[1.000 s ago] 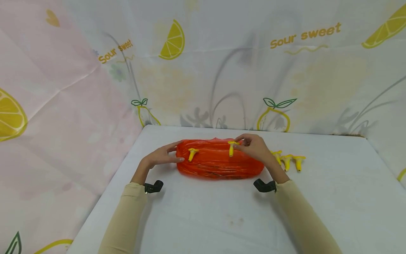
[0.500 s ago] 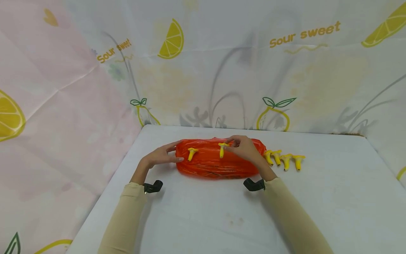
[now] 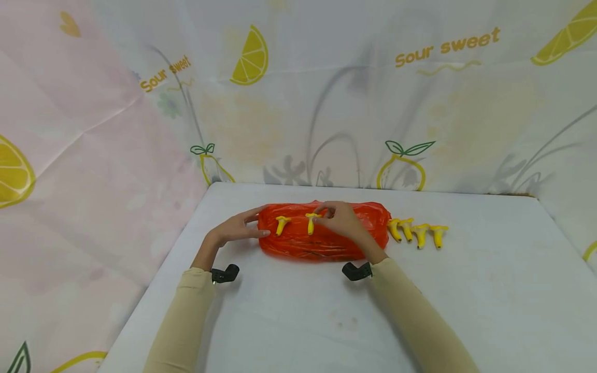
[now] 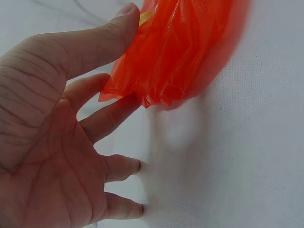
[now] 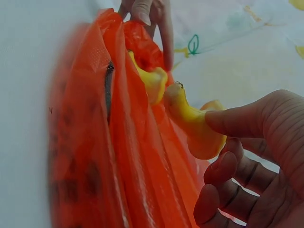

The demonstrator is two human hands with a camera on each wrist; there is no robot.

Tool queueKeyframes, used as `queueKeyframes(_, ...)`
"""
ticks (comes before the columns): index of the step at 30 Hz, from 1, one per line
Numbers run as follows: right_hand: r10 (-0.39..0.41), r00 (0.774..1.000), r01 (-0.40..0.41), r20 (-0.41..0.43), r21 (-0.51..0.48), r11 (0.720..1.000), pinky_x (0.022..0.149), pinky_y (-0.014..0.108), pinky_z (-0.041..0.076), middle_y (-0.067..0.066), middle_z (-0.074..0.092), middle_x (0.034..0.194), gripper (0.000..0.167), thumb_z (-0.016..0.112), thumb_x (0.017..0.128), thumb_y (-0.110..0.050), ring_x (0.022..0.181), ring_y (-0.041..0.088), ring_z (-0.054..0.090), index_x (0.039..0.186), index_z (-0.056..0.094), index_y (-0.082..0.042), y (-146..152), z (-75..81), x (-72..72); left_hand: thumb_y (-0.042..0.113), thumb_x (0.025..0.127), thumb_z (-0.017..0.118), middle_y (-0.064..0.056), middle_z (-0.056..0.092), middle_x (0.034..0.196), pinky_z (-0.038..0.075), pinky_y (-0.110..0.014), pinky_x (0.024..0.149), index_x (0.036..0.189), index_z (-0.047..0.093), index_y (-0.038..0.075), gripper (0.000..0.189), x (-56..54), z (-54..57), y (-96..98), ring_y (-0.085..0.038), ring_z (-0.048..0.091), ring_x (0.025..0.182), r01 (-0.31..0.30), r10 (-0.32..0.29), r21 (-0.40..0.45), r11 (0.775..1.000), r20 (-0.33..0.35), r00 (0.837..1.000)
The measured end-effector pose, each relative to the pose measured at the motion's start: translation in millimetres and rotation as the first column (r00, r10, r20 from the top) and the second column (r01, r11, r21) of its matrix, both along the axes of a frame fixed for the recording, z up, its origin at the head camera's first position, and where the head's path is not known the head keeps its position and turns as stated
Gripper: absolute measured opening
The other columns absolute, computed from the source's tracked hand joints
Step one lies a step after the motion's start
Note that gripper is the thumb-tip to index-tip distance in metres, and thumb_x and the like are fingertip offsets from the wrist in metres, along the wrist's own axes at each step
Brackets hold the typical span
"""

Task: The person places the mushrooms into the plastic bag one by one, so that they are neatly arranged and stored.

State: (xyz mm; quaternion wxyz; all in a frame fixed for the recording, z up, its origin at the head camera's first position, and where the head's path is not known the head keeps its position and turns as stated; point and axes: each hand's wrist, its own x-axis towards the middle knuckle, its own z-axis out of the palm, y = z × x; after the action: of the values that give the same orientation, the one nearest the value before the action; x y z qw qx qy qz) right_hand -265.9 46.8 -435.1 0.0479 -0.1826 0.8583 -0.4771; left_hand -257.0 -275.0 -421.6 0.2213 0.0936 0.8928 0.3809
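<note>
A red plastic-wrapped bundle (image 3: 345,247) lies on the table. Upon it, near the left end, rests a yellow trumpet-shaped mushroom (image 3: 281,225). My right hand (image 3: 342,217) pinches another yellow mushroom (image 5: 199,126) between thumb and fingers, just above the red plastic, stem pointing toward the front in the head view. At the bundle's left end is my left hand (image 3: 235,228); its spread fingers and thumb touch the red plastic (image 4: 175,52). Most of the bundle's contents are hidden by the plastic, though dark shapes show through.
Several more yellow mushrooms (image 3: 421,235) lie in a row on the white table (image 3: 289,316), right of the bundle. A printed cloth (image 3: 298,103) hangs behind the table's far edge. Each wrist wears a small black camera (image 3: 356,271).
My right hand has moved left over the red bundle with its mushroom, closer to the mushroom lying there. The left hand stays at the bundle's left end.
</note>
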Motion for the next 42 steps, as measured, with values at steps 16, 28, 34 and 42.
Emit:
queueKeyframes(16,-0.05,0.999,0.049,0.009,0.03,0.998,0.055,0.026,0.042,0.005,0.06,0.077,0.022,0.075,0.088,-0.026,0.068,0.02,0.052,0.105,0.073,-0.012,-31.6,-3.3,-4.7,0.05,0.083,0.074,-0.015,0.032,0.157,0.032,-0.067,0.105,0.158,0.025,0.029,0.092,-0.2,1.1,1.6,-0.039,0.025,0.143,-0.009,0.009,0.0,1.0,0.012,1.0)
queueKeyframes(28,-0.081,0.997,0.081,0.007,0.034,0.996,0.056,0.026,0.041,0.005,0.057,0.078,0.022,0.075,0.088,-0.024,0.066,0.02,0.05,0.103,0.074,-0.009,-48.0,-7.1,-6.4,0.05,0.083,0.074,-0.015,0.033,0.156,0.031,-0.067,0.105,0.157,0.025,0.03,0.091,0.8,2.0,0.6,-0.039,0.026,0.143,-0.009,0.009,0.005,1.0,0.015,1.0)
queueKeyframes(34,-0.103,0.995,0.104,-0.016,0.051,0.993,0.06,0.026,0.045,0.004,0.058,0.085,0.022,0.075,0.088,-0.024,0.072,0.019,0.053,0.102,0.075,-0.008,-54.6,-8.5,-5.3,0.048,0.085,0.073,-0.016,0.032,0.157,0.03,-0.069,0.104,0.158,0.025,0.029,0.089,1.4,2.5,0.4,-0.041,0.025,0.143,-0.004,0.004,0.014,1.0,0.008,1.0)
queueKeyframes(42,-0.153,0.988,0.152,0.0,0.075,0.985,0.061,0.027,0.047,0.003,0.058,0.086,0.024,0.074,0.088,-0.026,0.073,0.02,0.054,0.105,0.075,-0.008,-59.2,-6.8,-3.5,0.049,0.084,0.074,-0.014,0.033,0.157,0.03,-0.067,0.106,0.157,0.026,0.03,0.09,0.2,0.5,1.0,-0.038,0.026,0.143,-0.008,0.008,0.006,1.0,0.006,1.0)
